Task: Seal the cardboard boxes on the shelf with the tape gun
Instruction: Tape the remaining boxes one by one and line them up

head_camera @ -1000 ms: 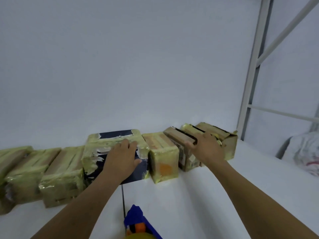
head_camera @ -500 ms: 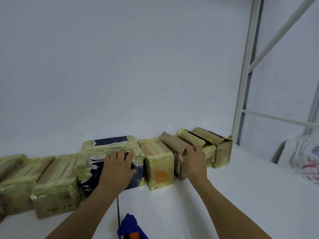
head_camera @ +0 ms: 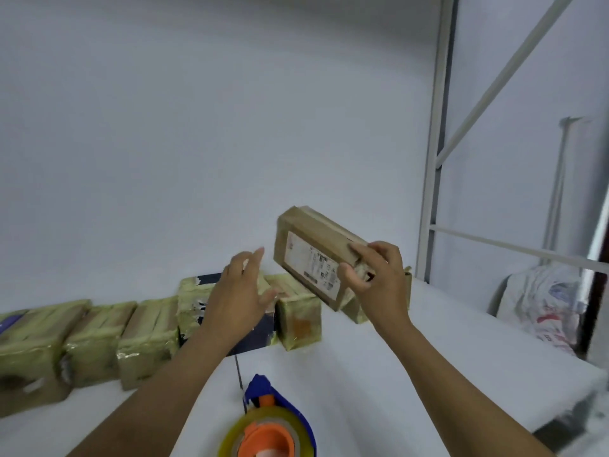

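The tape gun (head_camera: 270, 420) lies closest on the white shelf (head_camera: 428, 341). It is blue with an orange middle and a see-through yellow roll. The left hand (head_camera: 237, 301) hangs with fingers spread wide, holding nothing. The right hand (head_camera: 379, 285) grips a brown box (head_camera: 313, 255) with a white label, tilted in the air above the row of taped boxes (head_camera: 99, 331) by the wall

Tape gun (head_camera: 271, 423) partly beyond the bottom edge
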